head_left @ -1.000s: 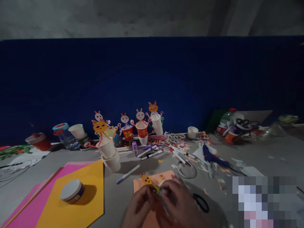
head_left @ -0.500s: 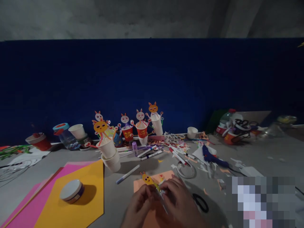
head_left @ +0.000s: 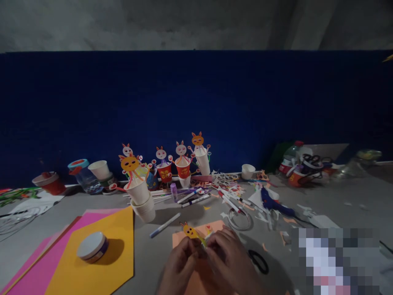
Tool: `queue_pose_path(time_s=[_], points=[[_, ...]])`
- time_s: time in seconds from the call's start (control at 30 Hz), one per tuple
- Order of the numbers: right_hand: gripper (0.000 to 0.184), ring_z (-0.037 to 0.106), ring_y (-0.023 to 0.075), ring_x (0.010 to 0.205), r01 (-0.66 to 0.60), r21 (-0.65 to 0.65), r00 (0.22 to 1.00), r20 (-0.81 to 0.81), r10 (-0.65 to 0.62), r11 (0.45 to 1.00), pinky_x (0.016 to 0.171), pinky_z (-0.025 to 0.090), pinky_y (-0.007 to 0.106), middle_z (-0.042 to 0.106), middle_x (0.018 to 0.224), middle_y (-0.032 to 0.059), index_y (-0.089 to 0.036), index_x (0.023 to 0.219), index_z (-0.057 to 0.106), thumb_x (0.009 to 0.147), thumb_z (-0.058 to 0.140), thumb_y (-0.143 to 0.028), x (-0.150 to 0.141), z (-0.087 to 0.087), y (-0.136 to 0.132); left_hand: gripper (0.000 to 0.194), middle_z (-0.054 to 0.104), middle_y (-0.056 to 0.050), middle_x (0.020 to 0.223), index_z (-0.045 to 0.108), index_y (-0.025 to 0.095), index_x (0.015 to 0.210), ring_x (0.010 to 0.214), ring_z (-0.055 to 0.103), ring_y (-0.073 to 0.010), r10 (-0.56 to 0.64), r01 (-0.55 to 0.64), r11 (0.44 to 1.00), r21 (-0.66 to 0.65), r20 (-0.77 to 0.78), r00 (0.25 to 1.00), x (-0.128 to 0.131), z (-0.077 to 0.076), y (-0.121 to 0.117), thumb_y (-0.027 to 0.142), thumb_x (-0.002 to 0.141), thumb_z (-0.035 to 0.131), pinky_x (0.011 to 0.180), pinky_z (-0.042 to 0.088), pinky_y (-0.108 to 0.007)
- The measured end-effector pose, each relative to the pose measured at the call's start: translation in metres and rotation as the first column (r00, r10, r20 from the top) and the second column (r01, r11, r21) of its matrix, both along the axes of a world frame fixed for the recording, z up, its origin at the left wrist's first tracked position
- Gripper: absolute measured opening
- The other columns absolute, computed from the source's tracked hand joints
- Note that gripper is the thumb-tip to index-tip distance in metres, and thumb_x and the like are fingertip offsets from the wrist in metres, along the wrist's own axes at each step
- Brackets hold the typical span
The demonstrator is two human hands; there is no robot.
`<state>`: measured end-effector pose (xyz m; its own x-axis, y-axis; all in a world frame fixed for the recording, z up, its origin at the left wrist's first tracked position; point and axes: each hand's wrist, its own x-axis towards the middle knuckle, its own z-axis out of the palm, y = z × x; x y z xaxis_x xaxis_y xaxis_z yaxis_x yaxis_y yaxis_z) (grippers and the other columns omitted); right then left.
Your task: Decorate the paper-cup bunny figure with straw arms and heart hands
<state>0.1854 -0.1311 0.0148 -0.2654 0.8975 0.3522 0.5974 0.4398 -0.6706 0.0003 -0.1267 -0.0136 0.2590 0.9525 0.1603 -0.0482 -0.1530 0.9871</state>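
Note:
A small yellow paper bunny head (head_left: 189, 231) with a drawn face sticks out above my fingertips, and a thin yellow strip (head_left: 201, 239) runs beside it toward the right. My left hand (head_left: 179, 264) is closed in a pinch just below the bunny head. My right hand (head_left: 230, 258) pinches at the lower end of the yellow strip; the exact grip is hidden by the fingers. Beneath both hands lies an orange paper sheet (head_left: 181, 239), with a small heart-marked piece (head_left: 209, 228) by the right fingers. Black scissor handles (head_left: 258, 262) rest right of my right hand.
Paper cups with bunny figures, such as a white cup (head_left: 138, 192), stand toward the back. A white-lidded jar (head_left: 92, 246) sits on yellow paper (head_left: 123, 270). A marker (head_left: 165, 225), a tape roll (head_left: 239, 219), a blue glue gun (head_left: 278, 205) and paper scraps lie around.
A pale strip that slanted down between my hands no longer shows there. My right fingers have shifted slightly at the yellow strip; the bunny head stays nearly in place.

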Motion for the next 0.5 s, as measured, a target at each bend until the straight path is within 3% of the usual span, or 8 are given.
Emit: queue_pose_path(time_s=[0.2, 0.4, 0.5], points=[[0.014, 0.064, 0.0237, 0.085, 0.009, 0.045, 0.999, 0.05, -0.011, 0.999, 0.095, 0.041, 0.048, 0.069, 0.081, 0.0016, -0.021, 0.081, 0.059, 0.09, 0.06, -0.011, -0.0012, -0.0018, 0.0019, 0.026, 0.066, -0.001, 0.079, 0.053, 0.022, 0.074, 0.075, 0.059, -0.0176, -0.005, 0.005, 1.0, 0.018, -0.004, 1.0, 0.0018, -0.0001, 0.0008, 0.037, 0.094, 0.06, 0.07, 0.046, -0.026], [0.016, 0.064, 0.023, 0.083, 0.059, 0.065, 0.996, 0.064, -0.063, 0.996, 0.104, 0.037, 0.052, 0.068, 0.079, 0.001, -0.021, 0.079, 0.058, 0.086, 0.063, -0.007, -0.0063, -0.0065, 0.0017, 0.021, 0.067, -0.002, 0.082, 0.06, 0.021, 0.079, 0.077, 0.06, -0.0185, -0.004, 0.005, 1.0, 0.028, -0.028, 1.0, 0.0006, 0.0009, -0.0007, 0.035, 0.094, 0.059, 0.073, 0.047, -0.027], [0.012, 0.063, 0.0244, 0.082, 0.115, 0.042, 0.992, 0.044, -0.117, 0.993, 0.095, 0.045, 0.049, 0.066, 0.081, 0.0033, -0.02, 0.081, 0.058, 0.086, 0.063, -0.011, -0.0055, -0.0099, 0.0016, 0.02, 0.067, -0.003, 0.082, 0.061, 0.021, 0.078, 0.078, 0.061, -0.0187, -0.005, 0.006, 1.0, 0.03, -0.038, 0.999, 0.0006, 0.002, -0.0007, 0.033, 0.094, 0.059, 0.073, 0.048, -0.027]])
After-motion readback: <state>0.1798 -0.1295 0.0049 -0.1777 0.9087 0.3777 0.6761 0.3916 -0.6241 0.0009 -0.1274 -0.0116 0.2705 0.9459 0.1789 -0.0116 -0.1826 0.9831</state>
